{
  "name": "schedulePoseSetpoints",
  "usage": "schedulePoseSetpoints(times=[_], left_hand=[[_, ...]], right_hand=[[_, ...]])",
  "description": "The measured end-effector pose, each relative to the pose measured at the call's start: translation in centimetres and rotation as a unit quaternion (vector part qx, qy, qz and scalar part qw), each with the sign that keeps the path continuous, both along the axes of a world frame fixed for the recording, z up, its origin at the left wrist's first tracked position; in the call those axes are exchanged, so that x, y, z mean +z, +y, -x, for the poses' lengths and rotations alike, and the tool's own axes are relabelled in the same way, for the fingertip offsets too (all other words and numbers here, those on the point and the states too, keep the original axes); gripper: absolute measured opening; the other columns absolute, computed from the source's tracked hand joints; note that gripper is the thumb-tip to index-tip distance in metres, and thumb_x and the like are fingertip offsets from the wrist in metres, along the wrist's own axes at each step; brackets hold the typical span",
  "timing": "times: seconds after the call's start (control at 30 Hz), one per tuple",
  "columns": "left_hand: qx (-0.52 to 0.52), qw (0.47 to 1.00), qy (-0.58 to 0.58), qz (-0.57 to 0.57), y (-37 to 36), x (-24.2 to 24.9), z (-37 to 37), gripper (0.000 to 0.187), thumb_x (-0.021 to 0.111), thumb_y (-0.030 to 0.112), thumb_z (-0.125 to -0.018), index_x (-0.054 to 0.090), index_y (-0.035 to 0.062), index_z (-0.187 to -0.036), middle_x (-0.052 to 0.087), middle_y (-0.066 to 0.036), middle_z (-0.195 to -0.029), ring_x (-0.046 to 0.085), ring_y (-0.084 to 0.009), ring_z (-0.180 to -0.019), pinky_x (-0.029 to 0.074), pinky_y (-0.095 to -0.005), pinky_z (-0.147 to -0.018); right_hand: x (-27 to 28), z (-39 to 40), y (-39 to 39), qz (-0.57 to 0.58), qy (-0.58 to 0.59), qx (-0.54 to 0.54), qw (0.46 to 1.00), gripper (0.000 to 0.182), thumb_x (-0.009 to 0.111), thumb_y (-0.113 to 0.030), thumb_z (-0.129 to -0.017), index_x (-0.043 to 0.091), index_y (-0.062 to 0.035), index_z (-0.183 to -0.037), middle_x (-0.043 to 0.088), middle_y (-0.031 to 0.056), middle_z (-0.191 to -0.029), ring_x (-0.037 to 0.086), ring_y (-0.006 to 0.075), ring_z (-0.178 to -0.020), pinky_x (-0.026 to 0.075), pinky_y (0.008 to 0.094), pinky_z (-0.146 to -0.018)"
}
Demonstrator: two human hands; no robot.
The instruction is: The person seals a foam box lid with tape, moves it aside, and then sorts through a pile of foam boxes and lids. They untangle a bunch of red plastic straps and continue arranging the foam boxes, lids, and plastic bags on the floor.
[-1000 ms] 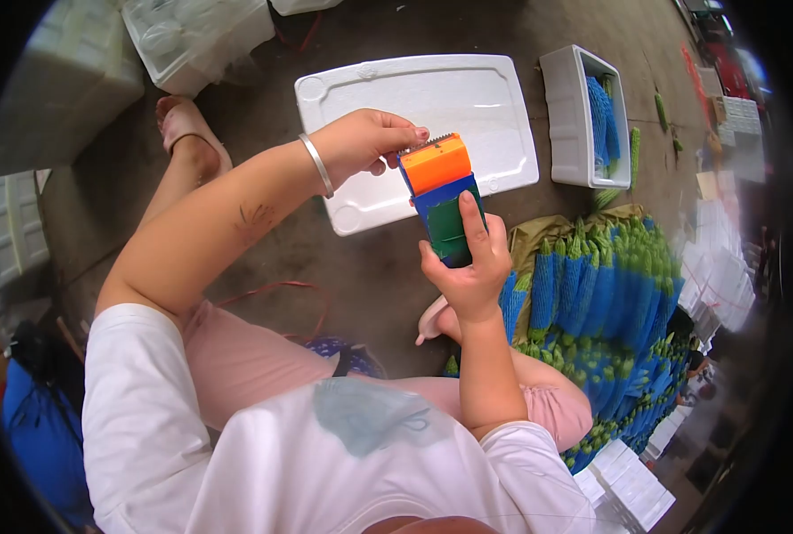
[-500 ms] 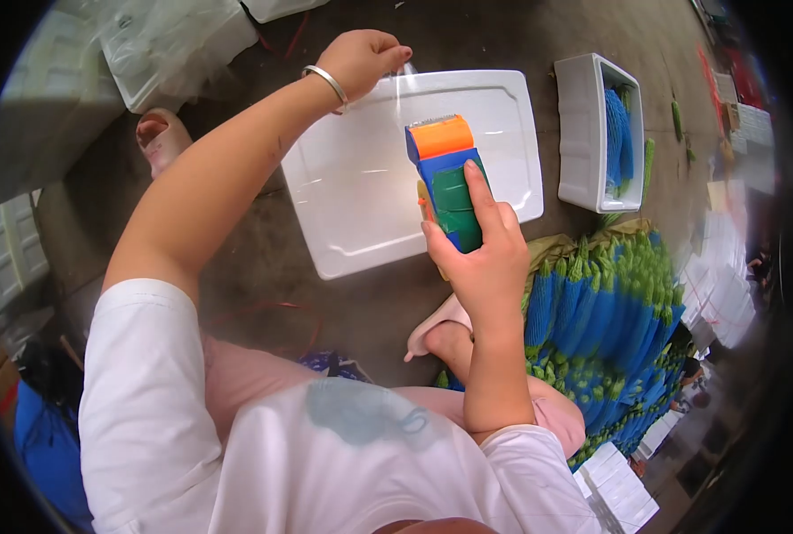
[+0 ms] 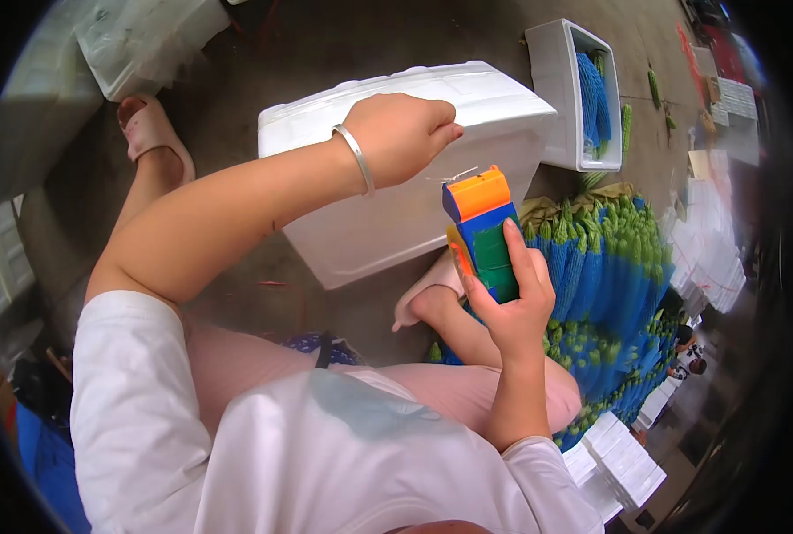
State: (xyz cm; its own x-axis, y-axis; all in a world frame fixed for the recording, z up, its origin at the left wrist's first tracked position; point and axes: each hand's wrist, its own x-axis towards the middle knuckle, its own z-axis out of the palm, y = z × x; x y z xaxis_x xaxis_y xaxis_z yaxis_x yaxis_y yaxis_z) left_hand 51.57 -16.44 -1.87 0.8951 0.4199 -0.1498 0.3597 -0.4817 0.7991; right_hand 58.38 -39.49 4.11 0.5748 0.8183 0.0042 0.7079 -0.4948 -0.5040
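Note:
My right hand [image 3: 523, 298] is wrapped around a tape dispenser [image 3: 490, 236] with an orange top, blue body and green panel. A thin clear strand shows by its toothed edge. My left hand [image 3: 401, 138], with a silver bangle on the wrist, is closed with the fingertips together, above and left of the dispenser. Whatever those fingers hold is too small to make out. Behind both hands a white foam box [image 3: 343, 236] stands tilted on the floor, a long side facing me. The left hand and forearm hide part of it.
An open foam box [image 3: 539, 84] holding blue-netted green vegetables lies beyond on the right. Many bitter melons in blue netting [image 3: 583, 276] are piled at my right. A foam box with plastic film [image 3: 147, 40] stands at upper left. My slippered feet flank the tilted box.
The white box has tipped from showing its flat face to showing a long side. Both hands have moved right and nearer to me, and the left hand has come closer to the dispenser.

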Motion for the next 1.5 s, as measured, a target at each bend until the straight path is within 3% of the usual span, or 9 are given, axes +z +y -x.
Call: schedulePoseSetpoints(times=[0.3, 0.43, 0.57, 0.8, 1.0, 1.1, 1.23, 1.37, 1.5], left_hand=[[0.022, 0.916, -0.102, 0.387, -9.9, 2.5, 2.4, 0.03, 0.051, 0.033, -0.096, 0.062, 0.0064, -0.085, 0.06, 0.0, -0.074, 0.059, -0.0075, -0.069, 0.048, -0.0233, -0.064], [0.085, 0.989, -0.076, 0.094, -3.0, -0.7, -2.1, 0.032, 0.055, 0.031, -0.093, 0.066, 0.0022, -0.083, 0.059, -0.004, -0.066, 0.05, -0.0103, -0.054, 0.043, -0.0264, -0.054], [0.188, 0.979, 0.059, -0.047, 4.1, -7.8, -3.1, 0.035, 0.05, 0.037, -0.092, 0.069, 0.0081, -0.1, 0.068, -0.011, -0.09, 0.064, -0.0258, -0.086, 0.048, -0.0369, -0.079], [-0.211, 0.936, 0.281, -0.012, -2.9, -25.5, -3.5, 0.04, 0.05, 0.038, -0.09, 0.064, 0.0099, -0.114, 0.061, -0.013, -0.12, 0.056, -0.0275, -0.114, 0.044, -0.0398, -0.095], [-0.158, 0.857, 0.447, -0.203, 4.3, -16.7, -3.1, 0.046, 0.049, 0.041, -0.091, 0.058, 0.0097, -0.123, 0.058, -0.015, -0.124, 0.052, -0.0294, -0.119, 0.041, -0.0393, -0.1], [0.14, 0.965, 0.117, -0.187, 13.6, -11.4, -0.7, 0.046, 0.049, 0.039, -0.092, 0.057, 0.0067, -0.123, 0.06, -0.017, -0.12, 0.057, -0.0328, -0.109, 0.043, -0.0372, -0.094], [0.045, 0.953, 0.165, -0.251, 3.8, 0.4, 2.8, 0.043, 0.052, 0.037, -0.09, 0.059, 0.0047, -0.117, 0.064, -0.015, -0.11, 0.06, -0.0305, -0.103, 0.045, -0.0346, -0.089], [-0.054, 0.906, 0.286, -0.306, -10.2, -7.2, 5.2, 0.089, 0.07, 0.046, -0.073, 0.028, 0.0108, -0.143, 0.017, -0.011, -0.153, 0.011, -0.0378, -0.141, 0.016, -0.0722, -0.1], [-0.01, 0.911, 0.202, -0.359, -9.9, -11.8, 6.5, 0.095, 0.073, 0.041, -0.071, 0.022, 0.0135, -0.146, 0.011, -0.01, -0.154, 0.009, -0.0372, -0.141, 0.015, -0.0763, -0.096]], right_hand=[[3.2, 4.8, -14.1, -0.048, -0.045, 0.031, 0.997, 0.077, 0.079, -0.014, -0.055, 0.055, -0.0123, -0.128, 0.052, 0.0107, -0.081, 0.056, 0.0245, -0.064, 0.048, 0.0336, -0.058], [4.2, 4.9, -12.0, -0.034, -0.023, -0.032, 0.999, 0.076, 0.079, -0.016, -0.058, 0.054, -0.0149, -0.13, 0.053, 0.0115, -0.083, 0.056, 0.0248, -0.065, 0.048, 0.0333, -0.058], [3.2, 3.5, -12.8, 0.1, -0.022, -0.042, 0.994, 0.074, 0.078, -0.021, -0.062, 0.052, -0.0212, -0.131, 0.055, 0.0126, -0.087, 0.059, 0.0278, -0.07, 0.05, 0.0357, -0.061], [-7.3, 3.1, -19.3, 0.046, 0.024, -0.017, 0.998, 0.075, 0.078, -0.019, -0.06, 0.052, -0.016, -0.131, 0.057, 0.015, -0.095, 0.061, 0.0305, -0.078, 0.051, 0.0379, -0.067], [-6.7, 2.2, -12.9, -0.031, -0.021, -0.011, 0.999, 0.075, 0.078, -0.019, -0.06, 0.053, -0.0172, -0.13, 0.055, 0.0121, -0.087, 0.06, 0.0291, -0.069, 0.052, 0.0369, -0.06], [-4.3, 0.6, -4.4, 0.005, -0.02, -0.009, 1.0, 0.071, 0.075, -0.029, -0.065, 0.052, -0.0202, -0.131, 0.055, 0.0118, -0.085, 0.061, 0.0311, -0.066, 0.052, 0.0388, -0.06], [-5.6, -2.6, 9.7, 0.064, -0.057, 0.012, 0.996, 0.062, 0.06, -0.047, -0.072, 0.055, -0.0187, -0.128, 0.063, 0.0147, -0.084, 0.065, 0.0316, -0.077, 0.051, 0.0439, -0.068], [-5.9, -4.5, 20.2, 0.225, 0.044, 0.033, 0.973, 0.068, 0.059, -0.051, -0.069, 0.056, -0.0191, -0.128, 0.068, 0.0119, -0.098, 0.065, 0.0308, -0.089, 0.052, 0.0376, -0.077], [-6.9, -3.3, 14.8, 0.146, -0.026, 0.024, 0.989, 0.061, 0.058, -0.046, -0.071, 0.057, -0.0175, -0.125, 0.068, 0.0135, -0.09, 0.066, 0.0295, -0.084, 0.052, 0.0411, -0.072]])
